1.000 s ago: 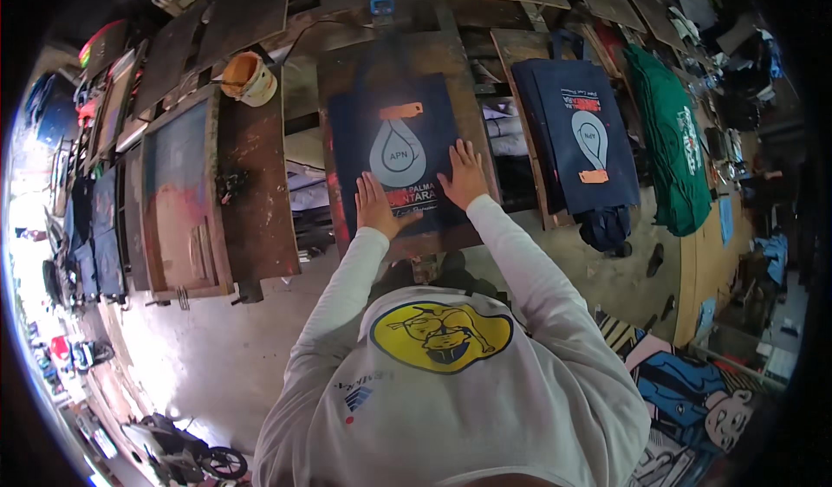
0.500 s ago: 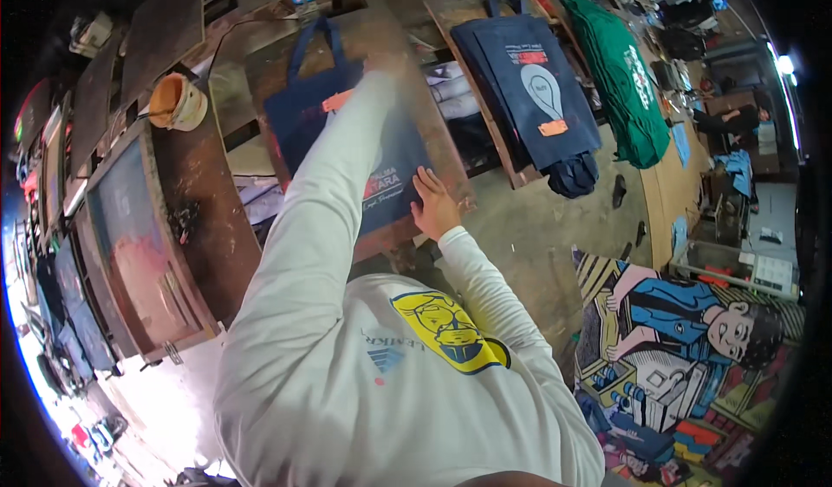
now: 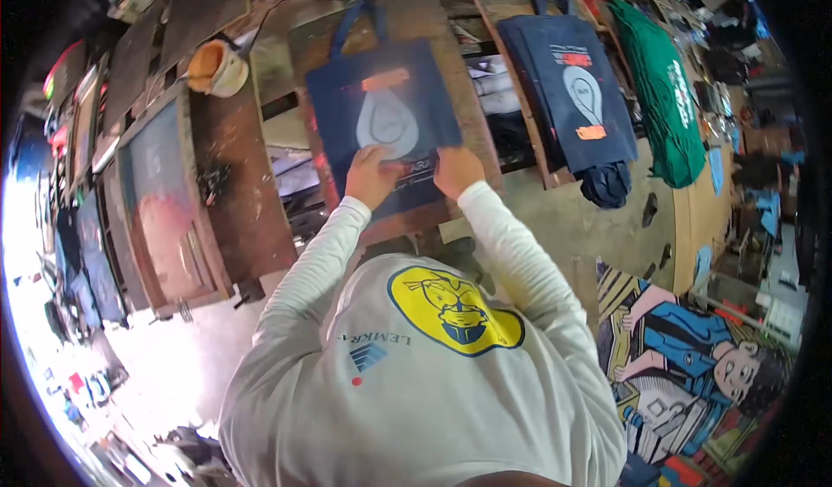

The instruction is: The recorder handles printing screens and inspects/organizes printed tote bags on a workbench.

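A navy tote bag [image 3: 425,67] lies on a brown board [image 3: 481,123] in front of me, its handles pointing away. A pale bulb-shaped print, an orange patch above it and light lettering mark the bag. My left hand [image 3: 370,178] is on the lower left part of the bag, over the lettering; its fingers are blurred. At the bag's lower right edge is my right hand [image 3: 458,173], its fingers closed on the fabric.
To the right, stacked navy bags [image 3: 563,80] rest on another board, with a green cloth bundle [image 3: 663,97] beyond. A stained bucket [image 3: 227,73] and a framed printing screen [image 3: 165,214] stand at left. Wooden boards line the back. A cartoon panel [image 3: 685,357] is at lower right.
My left arm, stretched far across the bag before, has drawn back, uncovering the bulb print. My right hand remains by the bag's right edge, now with fingers curled. The view has shifted left.
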Demonstrator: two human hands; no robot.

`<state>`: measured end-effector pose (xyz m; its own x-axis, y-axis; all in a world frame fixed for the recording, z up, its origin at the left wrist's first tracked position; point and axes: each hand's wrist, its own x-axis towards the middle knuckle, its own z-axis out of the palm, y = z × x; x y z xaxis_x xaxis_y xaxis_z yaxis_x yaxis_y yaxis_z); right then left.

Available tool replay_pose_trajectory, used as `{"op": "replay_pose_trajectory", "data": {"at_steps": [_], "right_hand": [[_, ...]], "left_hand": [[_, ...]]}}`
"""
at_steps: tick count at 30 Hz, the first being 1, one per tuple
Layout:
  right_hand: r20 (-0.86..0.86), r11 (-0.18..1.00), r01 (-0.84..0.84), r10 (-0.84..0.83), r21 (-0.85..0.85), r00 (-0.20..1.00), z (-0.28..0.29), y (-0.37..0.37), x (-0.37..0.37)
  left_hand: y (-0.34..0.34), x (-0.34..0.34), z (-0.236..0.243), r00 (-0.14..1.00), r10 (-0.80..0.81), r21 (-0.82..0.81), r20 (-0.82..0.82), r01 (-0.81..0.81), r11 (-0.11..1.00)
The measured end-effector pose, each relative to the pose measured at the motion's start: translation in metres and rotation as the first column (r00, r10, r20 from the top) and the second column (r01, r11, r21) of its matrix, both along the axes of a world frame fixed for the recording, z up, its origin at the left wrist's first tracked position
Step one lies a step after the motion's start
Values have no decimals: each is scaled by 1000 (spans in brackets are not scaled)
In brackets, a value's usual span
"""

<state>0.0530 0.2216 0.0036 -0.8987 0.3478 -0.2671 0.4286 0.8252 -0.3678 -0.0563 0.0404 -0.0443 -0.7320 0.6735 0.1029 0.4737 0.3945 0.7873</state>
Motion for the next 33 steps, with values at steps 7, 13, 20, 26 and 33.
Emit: {"op": "replay_pose_trajectory", "data": {"at_steps": [7,13,20,26,33], "right_hand": [[-223,872,-477,489,107,843,-66,12,-41],[-198,844,-528,537,100,820,-61,15,-13],[-190,836,-509,544,206,817,-61,24,-2],[-190,899,-387,424,206,885,-59,29,5],[-112,912,-369,392,177,913,-53,33,10]], "left_hand": [[-20,12,-7,974,65,-226,-216,-115,967],[-31,38,-15,971,130,-351,-200,-195,916],[-39,38,-16,964,125,-452,-235,-223,864],[-41,38,-25,968,136,-484,-212,-225,846],[-22,43,1,969,171,-608,-177,-244,756]]}}
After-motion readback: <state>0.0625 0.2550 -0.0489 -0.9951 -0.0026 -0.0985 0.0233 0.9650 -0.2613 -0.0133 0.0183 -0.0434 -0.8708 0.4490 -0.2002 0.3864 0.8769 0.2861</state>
